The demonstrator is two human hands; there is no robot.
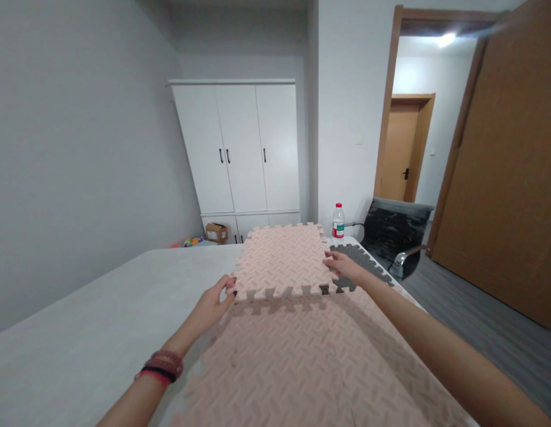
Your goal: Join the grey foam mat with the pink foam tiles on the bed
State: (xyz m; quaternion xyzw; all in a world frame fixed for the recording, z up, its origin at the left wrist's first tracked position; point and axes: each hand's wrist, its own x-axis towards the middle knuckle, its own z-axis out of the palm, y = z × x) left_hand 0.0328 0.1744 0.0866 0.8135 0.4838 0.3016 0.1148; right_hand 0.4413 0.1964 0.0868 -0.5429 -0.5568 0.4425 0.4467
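Left hand [214,303] and right hand [345,268] pinch the pink mat [282,261] by its near corners, fingers apparently clamped; grey mat [362,258] just beyond the right fingers.

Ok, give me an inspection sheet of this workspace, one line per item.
Surface: white bed-like surface, partly covered by foam mats.
Job's things: pink foam puzzle mat tile held with its toothed edge over a larger pink mat; a grey tile lies beside it on the right.
Clutter: a bottle by the far corner; a cardboard box and some toys on the floor.
Hands: left hand grips the tile's near left corner; right hand grips its right edge.
Cables: nothing seen.
Surroundings: white wardrobe, black chair, open wooden door.
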